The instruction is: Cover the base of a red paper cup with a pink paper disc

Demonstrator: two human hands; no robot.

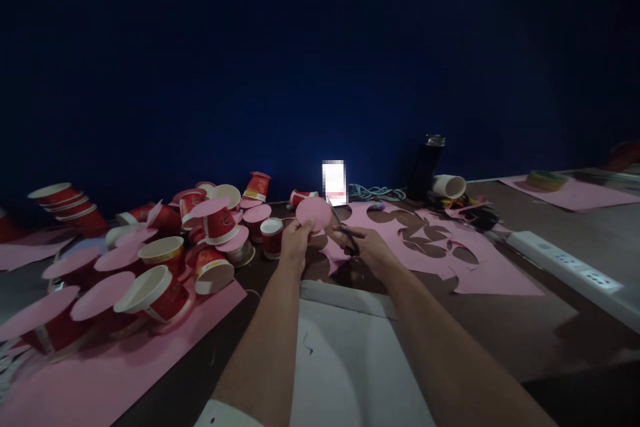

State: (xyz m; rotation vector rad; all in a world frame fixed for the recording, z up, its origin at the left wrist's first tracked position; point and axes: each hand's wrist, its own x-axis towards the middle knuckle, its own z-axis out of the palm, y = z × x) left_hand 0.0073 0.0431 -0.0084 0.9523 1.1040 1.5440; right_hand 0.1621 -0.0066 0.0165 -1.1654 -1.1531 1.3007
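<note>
Two hands busy: my left hand [296, 240] pinches the pink paper disc [313, 213] by its lower edge, my right hand [361, 245] grips scissors [344, 225]. Paper's probably light and floppy, so hold near the rim.

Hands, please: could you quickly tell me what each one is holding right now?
Left hand: closed on the pink paper circle, pinching its lower edge.
Right hand: closed on the scissors, blades at the circle's edge.
</note>
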